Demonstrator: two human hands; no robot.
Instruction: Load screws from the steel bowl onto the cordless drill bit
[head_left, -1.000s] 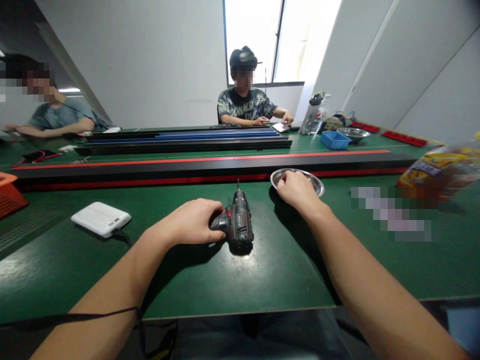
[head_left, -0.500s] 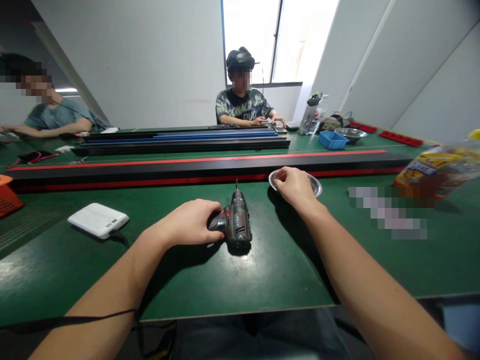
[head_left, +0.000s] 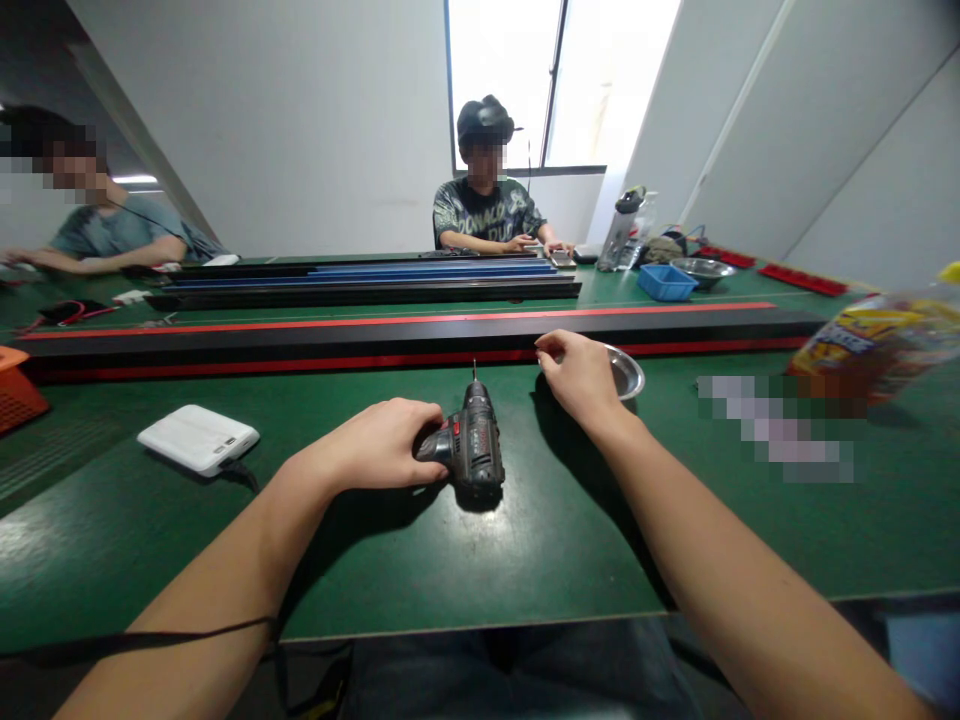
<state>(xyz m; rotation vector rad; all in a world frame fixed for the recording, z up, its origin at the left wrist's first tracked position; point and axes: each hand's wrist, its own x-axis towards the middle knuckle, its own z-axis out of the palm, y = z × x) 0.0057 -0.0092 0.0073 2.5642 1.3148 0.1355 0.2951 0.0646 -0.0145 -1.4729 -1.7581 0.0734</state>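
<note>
My left hand (head_left: 386, 445) is wrapped round the handle of a black cordless drill (head_left: 478, 450). The drill lies on its side on the green table, its thin bit pointing away from me at a long black and red bar (head_left: 420, 340). Over the left edge of a small metal dish (head_left: 628, 375), my right hand (head_left: 579, 372) is pinched, fingertips close to the bar's red front side. Whatever sits between those fingertips is too small or hidden to make out. My hand also covers much of the dish.
A white power bank (head_left: 199, 440) with a cable lies at left, near an orange basket (head_left: 19, 390). Behind the bar are stacked long strips (head_left: 375, 285) and a blue bin (head_left: 666, 282). A snack bag (head_left: 862, 345) stands at right. Two people sit across the table.
My right hand has moved a little left from above the metal dish, leaving more of the dish visible. The left hand and the drill have stayed in place.
</note>
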